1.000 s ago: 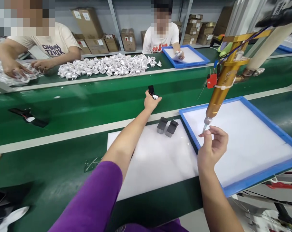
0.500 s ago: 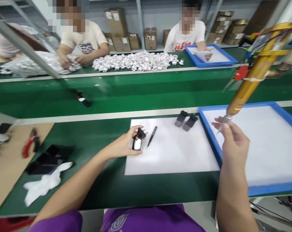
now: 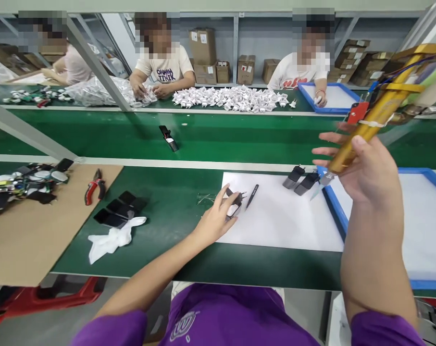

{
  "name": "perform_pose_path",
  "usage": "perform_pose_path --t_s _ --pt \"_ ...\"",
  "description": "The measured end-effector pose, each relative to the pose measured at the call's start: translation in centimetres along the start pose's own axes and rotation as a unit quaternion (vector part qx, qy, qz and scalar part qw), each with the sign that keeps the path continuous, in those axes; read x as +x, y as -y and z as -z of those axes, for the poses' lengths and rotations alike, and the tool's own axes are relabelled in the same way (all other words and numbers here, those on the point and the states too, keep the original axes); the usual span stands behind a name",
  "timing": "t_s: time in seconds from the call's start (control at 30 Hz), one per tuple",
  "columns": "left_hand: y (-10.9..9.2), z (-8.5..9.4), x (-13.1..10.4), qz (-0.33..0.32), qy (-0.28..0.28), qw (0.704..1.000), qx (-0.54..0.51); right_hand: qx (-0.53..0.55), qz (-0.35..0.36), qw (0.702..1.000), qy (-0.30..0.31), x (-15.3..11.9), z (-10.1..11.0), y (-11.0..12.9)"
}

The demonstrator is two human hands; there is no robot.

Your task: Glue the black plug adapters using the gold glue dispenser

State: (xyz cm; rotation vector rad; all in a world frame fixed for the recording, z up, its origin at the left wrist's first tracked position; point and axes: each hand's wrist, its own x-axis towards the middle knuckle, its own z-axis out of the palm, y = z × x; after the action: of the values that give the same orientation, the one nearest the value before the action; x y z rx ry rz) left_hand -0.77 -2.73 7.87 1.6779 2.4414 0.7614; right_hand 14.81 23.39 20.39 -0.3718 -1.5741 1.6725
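Note:
My left hand rests over a black plug charger at the left side of a white sheet, thumb and fingers on either side. The charger's pins point right, and a white part shows in its open housing. Beside it lies a black pen-like tool. My right hand is around a hanging gold dispenser, thumb in front and fingers stretched out behind. The dispenser's thin tip points down over the sheet's right side. Two black chargers stand near the sheet's back right corner.
A blue-rimmed tray is at right. On the left are black housings, a white cloth, red pliers and a heap of parts. A charger lies on the green belt. Several people sit across.
The view has shifted left and up. My right hand has moved from the dispenser's tip up onto its gold body. My left hand has lowered the charger to the sheet, fingers now over it.

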Motion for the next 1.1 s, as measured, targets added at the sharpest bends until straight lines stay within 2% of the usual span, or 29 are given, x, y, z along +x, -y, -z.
perform_pose_path --t_s 0.1,0.2,0.33,0.43,0.53,0.63,0.9,1.1 --pt "1.1 -0.7 -0.4 0.052 -0.039 0.994 -0.084 0.049 -0.023 0.996 0.074 0.5 -2.2 0.3" --pt "1.2 -1.0 -0.3 0.08 -0.017 0.99 -0.114 0.071 0.01 0.994 0.086 0.1 -5.1 0.4" --pt "-1.2 0.0 -0.2 0.092 0.008 0.986 -0.142 0.091 0.05 0.991 0.082 -1.2 -8.7 0.9" --pt "-3.9 1.3 -0.1 0.066 -0.011 0.985 -0.16 0.11 0.066 0.988 0.089 -2.0 -10.3 1.4" --pt "-5.8 2.4 0.0 0.02 -0.063 0.984 -0.163 0.12 0.075 0.986 0.086 -2.5 -11.0 1.8" --pt "-6.6 3.0 0.0 -0.013 -0.1 0.98 -0.169 0.113 0.085 0.986 0.083 -2.7 -11.0 1.8" --pt "-7.0 3.4 0.0 -0.029 -0.116 0.978 -0.171 0.139 0.088 0.985 0.061 -2.8 -10.9 1.6" --pt "-7.1 2.9 0.0 -0.014 -0.114 0.98 -0.163 0.089 0.111 0.987 0.073 -2.7 -10.6 1.3"
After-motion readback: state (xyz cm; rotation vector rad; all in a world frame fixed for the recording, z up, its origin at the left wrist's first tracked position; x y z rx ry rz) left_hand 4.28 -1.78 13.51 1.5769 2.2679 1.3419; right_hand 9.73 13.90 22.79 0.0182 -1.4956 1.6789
